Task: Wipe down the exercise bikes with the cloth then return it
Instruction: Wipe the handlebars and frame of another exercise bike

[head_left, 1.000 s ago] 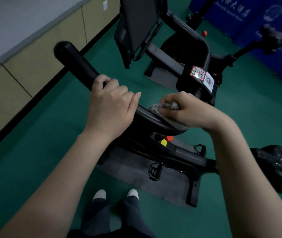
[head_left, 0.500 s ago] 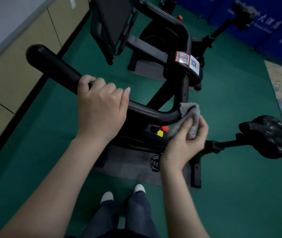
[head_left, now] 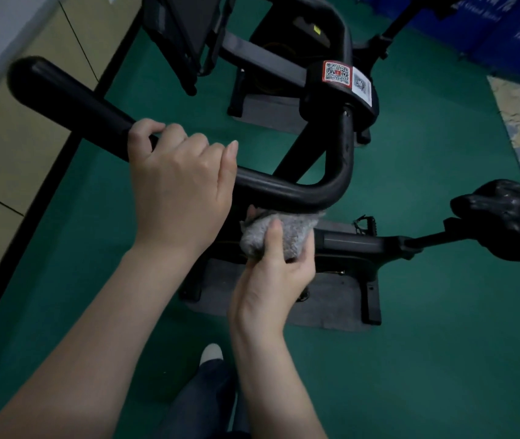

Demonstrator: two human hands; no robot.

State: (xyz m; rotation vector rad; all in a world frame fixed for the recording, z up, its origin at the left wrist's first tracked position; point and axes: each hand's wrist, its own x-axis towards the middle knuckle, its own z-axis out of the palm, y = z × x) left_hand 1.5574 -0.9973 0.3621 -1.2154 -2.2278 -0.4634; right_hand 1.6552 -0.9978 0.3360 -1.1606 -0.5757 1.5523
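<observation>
- Gripping the handlebar [head_left: 72,99], the left hand [head_left: 179,191] has its fingers curled over the top of the bar, at the inner end of the straight section just before the bend.
- Right hand [head_left: 274,274] holds the cloth [head_left: 284,232] from below. The thumb lies up across the near face of the cloth; the other fingers are hidden behind it.
- Cloth: grey, bunched, pressed up against the underside of the handlebar where the bend begins. Its upper edge touches the bar.
- Cloth lies just beside the left hand, to its right and lower. Whether the two touch cannot be told.
- Cloth sits between the right palm and the bar.
- Handlebar runs from its free end at upper left, through the bend, up to a clamp bearing a QR sticker [head_left: 336,72].
- Saddle [head_left: 505,223] stands well apart to the right, on its post.
- Bike [head_left: 363,245] rests on a grey mat [head_left: 331,299] on the green floor [head_left: 442,343]. A pedal [head_left: 364,223] shows right of the cloth.
- Second bike [head_left: 287,30] stands beyond, at the top edge.
- One white shoe [head_left: 211,353] shows below the right wrist.
</observation>
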